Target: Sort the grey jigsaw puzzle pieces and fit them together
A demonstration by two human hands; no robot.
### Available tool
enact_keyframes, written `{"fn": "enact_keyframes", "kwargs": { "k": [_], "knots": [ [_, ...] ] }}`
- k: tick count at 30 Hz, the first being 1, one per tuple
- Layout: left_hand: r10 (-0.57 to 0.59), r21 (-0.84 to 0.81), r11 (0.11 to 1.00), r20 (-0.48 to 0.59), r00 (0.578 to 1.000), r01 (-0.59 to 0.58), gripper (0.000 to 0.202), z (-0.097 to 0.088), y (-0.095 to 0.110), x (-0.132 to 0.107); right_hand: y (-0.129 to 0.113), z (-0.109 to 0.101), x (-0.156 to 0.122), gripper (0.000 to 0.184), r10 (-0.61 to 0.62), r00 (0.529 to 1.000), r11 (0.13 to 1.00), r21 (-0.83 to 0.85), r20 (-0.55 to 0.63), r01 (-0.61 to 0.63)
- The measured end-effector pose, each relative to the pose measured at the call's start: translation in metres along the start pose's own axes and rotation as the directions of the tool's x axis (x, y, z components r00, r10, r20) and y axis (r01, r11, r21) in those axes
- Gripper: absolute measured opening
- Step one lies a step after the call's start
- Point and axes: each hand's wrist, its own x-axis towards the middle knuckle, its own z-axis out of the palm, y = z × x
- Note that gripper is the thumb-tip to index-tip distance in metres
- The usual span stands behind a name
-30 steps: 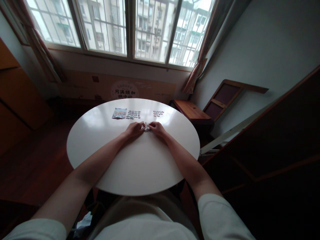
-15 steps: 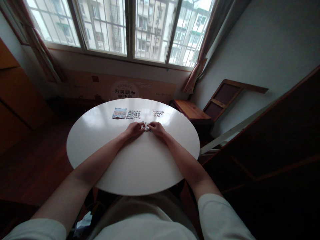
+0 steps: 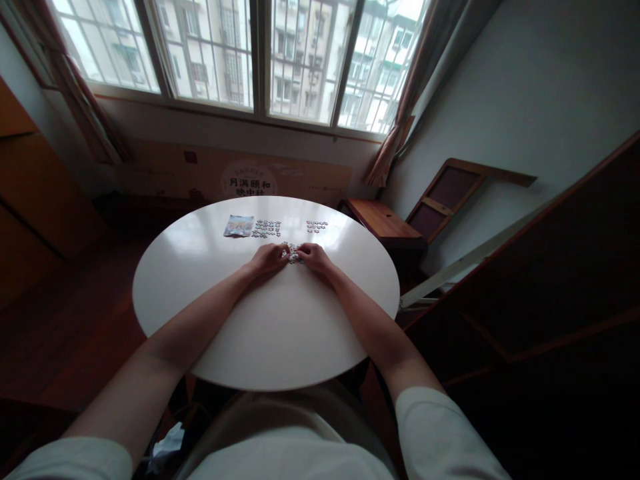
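A small heap of jigsaw puzzle pieces (image 3: 293, 254) lies on the white oval table (image 3: 280, 320), between my two hands. From the left, my left hand (image 3: 271, 257) reaches in with curled fingers, and a pale jigsaw piece shows at its fingertips. My right hand (image 3: 313, 255) bends over the heap's right side, thumb and fingers pinched together; what is in them is too small to make out. Beyond my hands, rows of laid-out pieces (image 3: 267, 229) sit beside a colourful picture packet (image 3: 239, 226). Another group of pieces (image 3: 317, 227) lies farther right.
A wooden bench (image 3: 383, 220) stands past the table's right far edge. Against the wall under the barred windows leans a printed cardboard panel (image 3: 300, 175). An orange-brown cabinet (image 3: 30, 200) is at the left, and a dark wooden panel (image 3: 550, 320) at the right.
The fingers of both hands have shifted very slightly over the heap of pieces. The arms, the packet and the laid-out rows stay in place.
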Motion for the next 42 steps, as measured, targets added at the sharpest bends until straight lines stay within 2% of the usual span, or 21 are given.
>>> {"fn": "enact_keyframes", "kwargs": {
  "k": [21,42],
  "knots": [
    [0.004,-0.013,1.0,-0.011,1.0,-0.005,0.03,0.0029,-0.0023,0.0007,-0.0015,-0.0009,-0.0003,0.016,-0.01,1.0,0.999,-0.05,0.018,0.011],
    [-0.011,-0.003,1.0,0.002,1.0,0.011,0.031,-0.0028,0.003,-0.0018,-0.0008,-0.0008,-0.0003,0.015,-0.015,1.0,0.998,-0.063,0.012,0.016]
  ]
}}
